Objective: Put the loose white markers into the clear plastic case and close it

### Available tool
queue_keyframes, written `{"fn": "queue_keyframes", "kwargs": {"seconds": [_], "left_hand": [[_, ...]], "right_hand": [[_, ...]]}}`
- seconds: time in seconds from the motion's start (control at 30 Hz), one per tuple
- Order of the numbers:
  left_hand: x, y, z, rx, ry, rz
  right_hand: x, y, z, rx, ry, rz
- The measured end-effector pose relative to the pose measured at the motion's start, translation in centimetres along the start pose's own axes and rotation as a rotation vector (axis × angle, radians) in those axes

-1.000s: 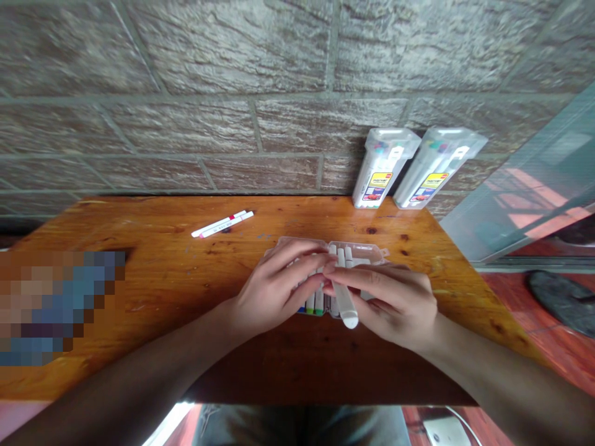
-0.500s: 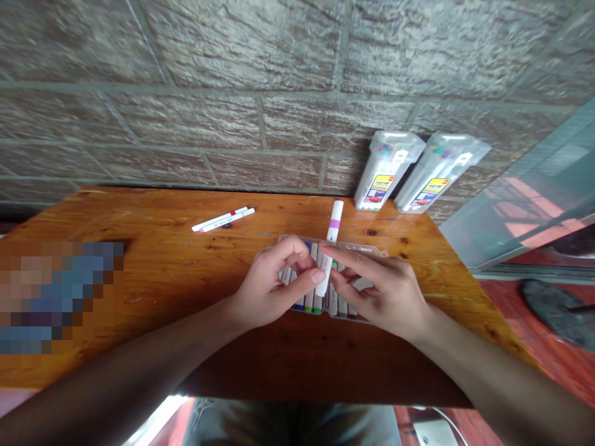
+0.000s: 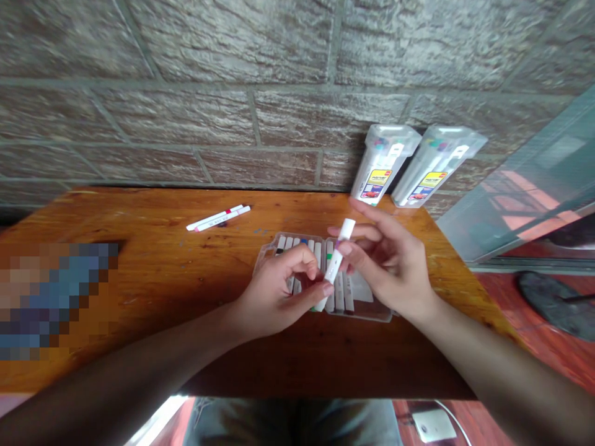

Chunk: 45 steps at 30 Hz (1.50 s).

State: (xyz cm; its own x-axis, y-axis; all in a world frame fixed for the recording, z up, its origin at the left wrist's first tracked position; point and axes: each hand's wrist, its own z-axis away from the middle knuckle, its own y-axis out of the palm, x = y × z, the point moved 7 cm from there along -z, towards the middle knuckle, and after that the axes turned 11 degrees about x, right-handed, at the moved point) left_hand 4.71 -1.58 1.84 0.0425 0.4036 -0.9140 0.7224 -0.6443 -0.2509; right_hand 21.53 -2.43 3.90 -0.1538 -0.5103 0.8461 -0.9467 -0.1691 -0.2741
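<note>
Right hand (image 3: 390,272) fingers grasp the marker (image 3: 335,263) mid-shaft; the curled left hand (image 3: 274,297) touches its lower end.

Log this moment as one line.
right hand: pinches white marker | left hand: over open marker case, thumb by marker end | table: two loose pens

It seemed a home hobby corner: a wooden counter (image 3: 139,279) stood against a rough stone wall (image 3: 232,62), marker cases (image 3: 381,164) at its far edge.
</note>
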Motion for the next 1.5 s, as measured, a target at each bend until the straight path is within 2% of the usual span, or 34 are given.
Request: {"fn": "queue_keyframes", "kwargs": {"seconds": [0.07,0.2,0.33,0.4,0.5,0.63,0.77,0.9,1.13,1.5], "left_hand": [[-0.2,0.3,0.1,0.021,-0.005,-0.089],[-0.9,0.2,0.3,0.026,0.033,-0.229],[-1.3,0.8,0.3,0.124,0.089,-0.367],[-1.0,1.0,0.2,0.174,0.092,-0.456],[-0.8,1.0,0.2,0.182,0.150,-0.556],[-0.9,0.7,0.1,0.171,0.222,-0.627],[-0.9,0.8,0.1,0.219,0.238,-0.646],[-1.0,0.9,0.2,0.206,0.266,-0.699],[-1.6,2.2,0.5,0.225,0.326,-0.825],[-2.2,5.2,0.5,0.309,0.429,-0.984]], "right_hand": [[-0.5,0.0,-0.6,0.013,0.030,-0.123],[-1.5,-0.4,-1.5,0.022,0.180,-0.267],[-2.7,-2.9,-2.2,-0.064,0.321,-0.410],[-3.9,-4.7,-2.5,-0.098,0.417,-0.382],[-5.5,-7.2,-3.3,-0.078,0.422,-0.304],[-7.7,-8.7,-3.5,0.020,0.440,-0.274],[-8.5,-8.4,-2.8,0.054,0.530,-0.269],[-8.8,-7.6,-2.6,0.078,0.588,-0.286],[-8.7,-5.9,-2.9,0.311,0.467,-0.268],[-9.2,-5.0,-2.6,0.406,0.440,-0.235]]}}
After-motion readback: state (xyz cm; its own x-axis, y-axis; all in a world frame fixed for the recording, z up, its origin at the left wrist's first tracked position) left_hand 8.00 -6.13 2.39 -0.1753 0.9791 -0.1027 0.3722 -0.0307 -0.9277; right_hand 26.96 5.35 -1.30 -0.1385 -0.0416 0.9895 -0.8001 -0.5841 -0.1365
